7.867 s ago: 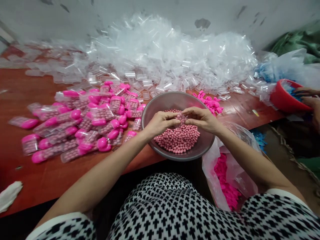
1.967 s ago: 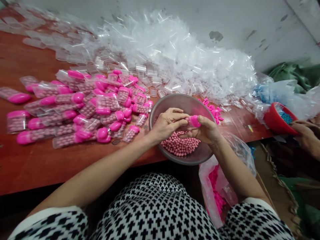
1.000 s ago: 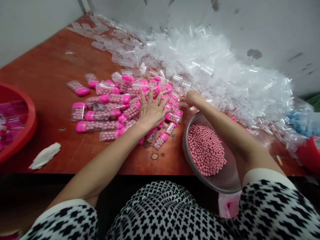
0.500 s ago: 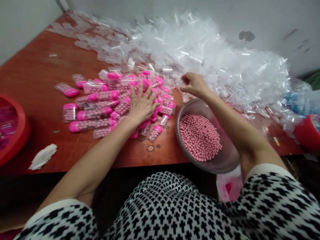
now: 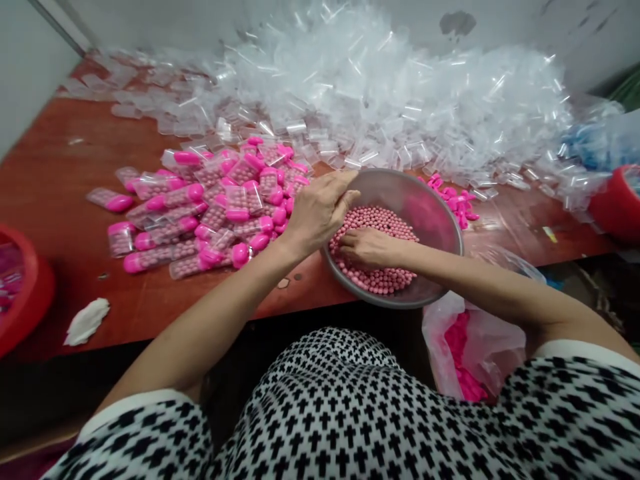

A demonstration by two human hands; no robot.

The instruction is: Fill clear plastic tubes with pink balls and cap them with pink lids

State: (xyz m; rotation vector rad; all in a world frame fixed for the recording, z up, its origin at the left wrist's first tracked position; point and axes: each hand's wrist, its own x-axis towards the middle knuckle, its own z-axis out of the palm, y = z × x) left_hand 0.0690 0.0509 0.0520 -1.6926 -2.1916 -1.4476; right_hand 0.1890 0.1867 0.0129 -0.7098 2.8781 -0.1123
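Note:
A grey bowl of round pink beads overlaps the table's front edge. My right hand is down among the beads, its fingers curled and partly buried; whatever they hold is hidden. Over the bowl's upper left rim is my left hand, fingers bent together with the thumb close to them. I cannot make out whether it grips the rim or a small thing. To its left lies a pile of clear bead-filled containers with bright pink caps.
Clear empty containers are heaped along the wall. Loose pink caps lie behind the bowl. A plastic bag with pink pieces hangs below the edge. Red tubs stand at left and right. White tissue lies front left.
My left hand has left the capped containers and come right to the bowl. From the clear containers, my right hand has dropped into the beads. The view has shifted.

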